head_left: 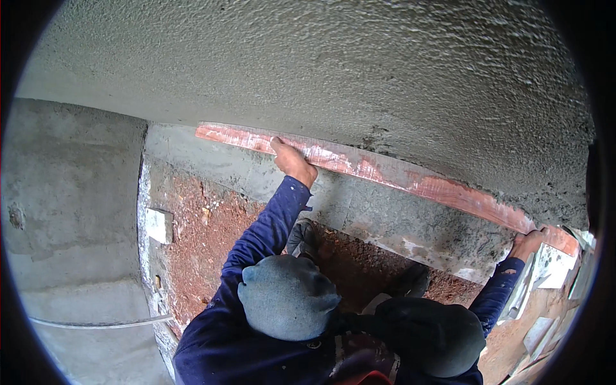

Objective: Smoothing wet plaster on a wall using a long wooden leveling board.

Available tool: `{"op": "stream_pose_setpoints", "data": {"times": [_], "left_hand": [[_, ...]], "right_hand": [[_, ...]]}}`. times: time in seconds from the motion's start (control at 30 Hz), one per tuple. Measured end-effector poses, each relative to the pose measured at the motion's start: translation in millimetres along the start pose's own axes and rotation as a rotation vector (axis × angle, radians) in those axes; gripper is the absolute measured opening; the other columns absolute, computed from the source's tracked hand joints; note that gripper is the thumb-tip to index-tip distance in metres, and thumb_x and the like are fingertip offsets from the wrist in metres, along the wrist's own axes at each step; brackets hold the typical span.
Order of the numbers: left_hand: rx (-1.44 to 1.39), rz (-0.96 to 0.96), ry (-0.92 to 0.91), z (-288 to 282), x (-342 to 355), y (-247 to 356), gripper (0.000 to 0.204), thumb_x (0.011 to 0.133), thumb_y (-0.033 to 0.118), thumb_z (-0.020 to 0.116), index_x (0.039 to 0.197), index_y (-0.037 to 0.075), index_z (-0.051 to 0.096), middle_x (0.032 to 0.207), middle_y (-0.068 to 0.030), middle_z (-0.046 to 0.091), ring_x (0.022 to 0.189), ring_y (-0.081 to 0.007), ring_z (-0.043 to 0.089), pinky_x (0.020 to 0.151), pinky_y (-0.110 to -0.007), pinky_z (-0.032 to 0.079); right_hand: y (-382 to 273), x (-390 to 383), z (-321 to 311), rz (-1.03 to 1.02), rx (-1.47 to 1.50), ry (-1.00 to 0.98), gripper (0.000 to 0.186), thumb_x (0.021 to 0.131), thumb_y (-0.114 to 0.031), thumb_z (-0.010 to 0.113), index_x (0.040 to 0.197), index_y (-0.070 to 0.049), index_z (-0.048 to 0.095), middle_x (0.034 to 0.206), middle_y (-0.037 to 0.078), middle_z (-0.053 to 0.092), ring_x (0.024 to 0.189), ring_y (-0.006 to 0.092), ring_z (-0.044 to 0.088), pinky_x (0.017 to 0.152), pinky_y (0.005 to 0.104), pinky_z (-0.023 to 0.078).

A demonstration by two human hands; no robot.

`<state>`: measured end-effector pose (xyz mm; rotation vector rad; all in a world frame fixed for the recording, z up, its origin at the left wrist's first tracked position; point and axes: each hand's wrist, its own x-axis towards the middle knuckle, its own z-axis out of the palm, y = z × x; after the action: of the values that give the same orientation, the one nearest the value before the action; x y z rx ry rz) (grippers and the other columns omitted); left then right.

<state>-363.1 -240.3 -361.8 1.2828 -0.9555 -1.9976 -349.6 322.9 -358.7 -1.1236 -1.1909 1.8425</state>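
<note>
One long board [369,168], gripped twice.
From here I see the left hand [295,163] curled on its edge, the right hand [527,244] clasping it, rough plaster [321,70] beyond both.

Long reddish board [369,167], streaked white and grey, lengthwise along a grey wall [321,70]

A white-faced, rectangular block [158,226] is lying at the edge of crumbly, reddish-brown soil [208,247], near a grey cement wall [70,192]. A thin, pale bar [99,325] is extending at lower left. Flat, white, angular slabs [556,265] are resting at far right.
</note>
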Motion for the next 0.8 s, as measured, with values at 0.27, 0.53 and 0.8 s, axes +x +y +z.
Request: {"op": "stream_pose_setpoints", "data": {"times": [0.27, 0.53, 0.8], "left_hand": [[0.047, -0.015, 0.039, 5.9, -11.2, 13.5, 0.049, 0.084, 0.04, 0.033, 0.115, 0.002, 0.037, 0.115, -0.0096, 0.043, 0.107, -0.0254, 0.042, 0.092, -0.039, 0.034], [0.071, 0.035, -0.045, 8.7, -29.6, -18.6, 0.063, 0.081, 0.042, 0.04, 0.121, -0.007, 0.032, 0.125, -0.0157, 0.036, 0.111, -0.0253, 0.036, 0.095, -0.038, 0.028], [0.107, 0.042, -0.036, 4.5, -18.9, 8.4, 0.052, 0.083, 0.039, 0.03, 0.118, 0.001, 0.035, 0.119, -0.011, 0.04, 0.109, -0.0242, 0.039, 0.094, -0.041, 0.031]], "right_hand": [[2.6, -9.3, 5.7, -0.008, -0.05, 0.057, 0.046, 0.091, -0.034, 0.033, 0.118, 0.002, 0.042, 0.117, 0.013, 0.047, 0.102, 0.0276, 0.05, 0.087, 0.0392, 0.044], [-13.0, 71.4, -43.6, -0.004, -0.031, -0.046, 0.03, 0.081, -0.025, 0.038, 0.097, -0.002, 0.049, 0.1, 0.011, 0.051, 0.091, 0.025, 0.052, 0.076, 0.0369, 0.047], [-9.7, -45.0, 24.1, -0.008, 0.052, 0.004, 0.041, 0.089, -0.026, 0.031, 0.119, 0.0, 0.041, 0.116, 0.014, 0.047, 0.103, 0.0298, 0.048, 0.088, 0.0441, 0.042]]}}
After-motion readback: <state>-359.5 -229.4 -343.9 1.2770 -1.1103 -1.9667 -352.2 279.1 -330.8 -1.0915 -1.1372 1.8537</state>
